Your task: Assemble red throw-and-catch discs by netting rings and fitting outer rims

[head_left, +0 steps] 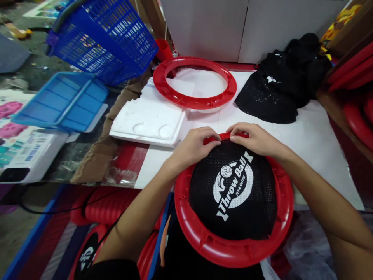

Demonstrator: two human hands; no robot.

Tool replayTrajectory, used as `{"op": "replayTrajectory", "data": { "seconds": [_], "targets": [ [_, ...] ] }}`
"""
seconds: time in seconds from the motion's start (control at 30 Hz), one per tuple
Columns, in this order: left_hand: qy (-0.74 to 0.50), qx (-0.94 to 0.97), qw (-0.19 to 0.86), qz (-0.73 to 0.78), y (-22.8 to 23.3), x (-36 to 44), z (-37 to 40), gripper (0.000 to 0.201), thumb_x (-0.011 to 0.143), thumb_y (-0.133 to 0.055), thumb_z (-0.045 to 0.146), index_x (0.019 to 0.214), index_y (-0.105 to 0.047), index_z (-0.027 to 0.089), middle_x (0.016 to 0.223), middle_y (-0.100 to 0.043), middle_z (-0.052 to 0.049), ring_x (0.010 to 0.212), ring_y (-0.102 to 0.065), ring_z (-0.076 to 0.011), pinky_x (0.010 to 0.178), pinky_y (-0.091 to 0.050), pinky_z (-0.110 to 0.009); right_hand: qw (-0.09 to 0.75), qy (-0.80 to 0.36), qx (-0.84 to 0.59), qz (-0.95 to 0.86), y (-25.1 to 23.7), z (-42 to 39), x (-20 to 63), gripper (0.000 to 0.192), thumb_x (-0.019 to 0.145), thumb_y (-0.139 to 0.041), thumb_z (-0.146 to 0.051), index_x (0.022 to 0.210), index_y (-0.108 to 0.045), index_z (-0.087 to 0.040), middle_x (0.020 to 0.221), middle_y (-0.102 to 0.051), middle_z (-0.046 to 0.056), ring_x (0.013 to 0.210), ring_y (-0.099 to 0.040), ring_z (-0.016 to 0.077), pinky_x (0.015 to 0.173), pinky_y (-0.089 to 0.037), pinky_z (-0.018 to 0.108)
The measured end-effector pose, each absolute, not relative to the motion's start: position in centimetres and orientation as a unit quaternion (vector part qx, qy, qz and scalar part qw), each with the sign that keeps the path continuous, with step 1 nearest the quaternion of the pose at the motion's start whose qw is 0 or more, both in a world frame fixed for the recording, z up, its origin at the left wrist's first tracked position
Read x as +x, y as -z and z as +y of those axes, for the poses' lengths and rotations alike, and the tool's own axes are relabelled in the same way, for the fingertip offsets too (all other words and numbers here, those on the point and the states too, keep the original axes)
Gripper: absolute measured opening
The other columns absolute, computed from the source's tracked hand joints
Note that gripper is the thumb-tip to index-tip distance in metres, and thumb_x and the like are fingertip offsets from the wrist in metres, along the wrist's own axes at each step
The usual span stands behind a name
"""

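Note:
A red plastic ring [192, 229] leans at the table's front edge, close to my body. Black mesh fabric [201, 198] printed with white "Throw Ball" lettering lies across its opening. At the ring's far rim my left hand [201, 144] pinches the edge of the mesh between thumb and fingers. Just to its right, my right hand [250, 138] pinches the same edge. Beyond my hands, a second red ring [195, 102] without fabric rests partly on a white foam block [151, 116]. To the right is a pile of black mesh pieces [271, 85].
A blue basket [107, 42] and a light blue tray [81, 105] stand at the left, near a white box [32, 151]. Red rings [99, 206] are stacked below the table at left. More red parts [355, 70] sit at the right edge. Clear plastic bags [309, 241] hang lower right.

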State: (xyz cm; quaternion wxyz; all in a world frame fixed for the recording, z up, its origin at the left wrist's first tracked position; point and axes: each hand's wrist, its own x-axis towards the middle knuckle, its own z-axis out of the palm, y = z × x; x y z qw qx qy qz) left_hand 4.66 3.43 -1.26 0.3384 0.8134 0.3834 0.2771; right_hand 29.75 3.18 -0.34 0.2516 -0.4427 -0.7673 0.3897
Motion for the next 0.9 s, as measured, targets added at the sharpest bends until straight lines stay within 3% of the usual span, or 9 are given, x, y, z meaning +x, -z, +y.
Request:
{"op": "replayTrajectory", "data": {
  "seconds": [0.2,0.43,0.53,0.67,0.77,0.83,0.9],
  "targets": [
    [-0.229,0.842,0.325,0.364,0.8,4.5,3.8,0.016,0.101,-0.063,0.022,0.098,-0.079,0.021,0.101,-0.078,-0.005,0.095,-0.071,-0.0208,0.093,-0.053,-0.037,0.227,-0.316,-0.492,-0.779,0.8,3.4,28.9,0.014,0.095,-0.064,-0.026,0.087,-0.073,-0.020,0.099,-0.072,0.007,0.093,-0.065,0.0217,0.089,-0.049,0.037],
    [-0.162,0.852,0.347,0.356,0.4,3.9,3.9,0.019,0.098,-0.070,0.034,0.111,-0.080,0.024,0.111,-0.070,-0.006,0.108,-0.067,-0.0254,0.103,-0.053,-0.043,0.210,-0.395,-0.472,-0.760,0.9,4.1,29.7,0.015,0.092,-0.068,-0.031,0.085,-0.076,-0.020,0.106,-0.073,0.006,0.096,-0.068,0.0220,0.095,-0.052,0.039],
    [-0.174,0.850,0.320,0.381,0.4,4.1,3.2,0.021,0.101,-0.067,0.032,0.116,-0.077,0.023,0.115,-0.065,-0.007,0.108,-0.066,-0.0245,0.103,-0.053,-0.042,0.222,-0.373,-0.464,-0.772,0.5,3.1,30.4,0.019,0.099,-0.062,-0.034,0.098,-0.076,-0.022,0.112,-0.074,0.007,0.104,-0.069,0.0244,0.099,-0.053,0.042],
    [-0.163,0.852,0.182,0.463,0.0,4.4,1.8,0.017,0.099,-0.065,0.025,0.114,-0.069,0.018,0.113,-0.064,-0.011,0.095,-0.066,-0.0252,0.086,-0.055,-0.040,0.214,-0.252,-0.480,-0.813,-0.7,0.9,33.0,0.023,0.103,-0.060,-0.038,0.119,-0.071,-0.025,0.138,-0.068,0.012,0.131,-0.062,0.0325,0.114,-0.047,0.055],
    [-0.137,0.827,0.086,0.539,-1.0,3.9,-0.6,0.009,0.097,-0.066,0.025,0.101,-0.062,0.018,0.091,-0.065,-0.009,0.073,-0.062,-0.0222,0.062,-0.045,-0.033,0.180,-0.195,-0.508,-0.820,-1.3,0.1,36.0,0.022,0.101,-0.063,-0.044,0.111,-0.070,-0.025,0.147,-0.062,0.014,0.139,-0.056,0.0382,0.117,-0.045,0.062],
    [-0.096,0.830,0.132,0.533,-2.1,3.3,-3.0,0.013,0.100,-0.063,0.028,0.091,-0.059,0.020,0.073,-0.061,-0.004,0.060,-0.057,-0.0190,0.054,-0.036,-0.031,0.149,-0.183,-0.513,-0.826,-1.1,0.2,37.6,0.025,0.100,-0.063,-0.047,0.107,-0.072,-0.025,0.143,-0.063,0.015,0.136,-0.057,0.0396,0.116,-0.047,0.063],
    [-0.035,0.857,0.268,0.439,-3.5,2.9,-5.3,0.024,0.104,-0.060,0.031,0.082,-0.058,0.022,0.065,-0.059,-0.001,0.055,-0.057,-0.0166,0.053,-0.034,-0.030,0.127,-0.169,-0.503,-0.838,-0.3,0.5,38.3,0.030,0.098,-0.065,-0.048,0.114,-0.075,-0.025,0.140,-0.065,0.016,0.134,-0.058,0.0403,0.115,-0.048,0.065]
  ]
}}
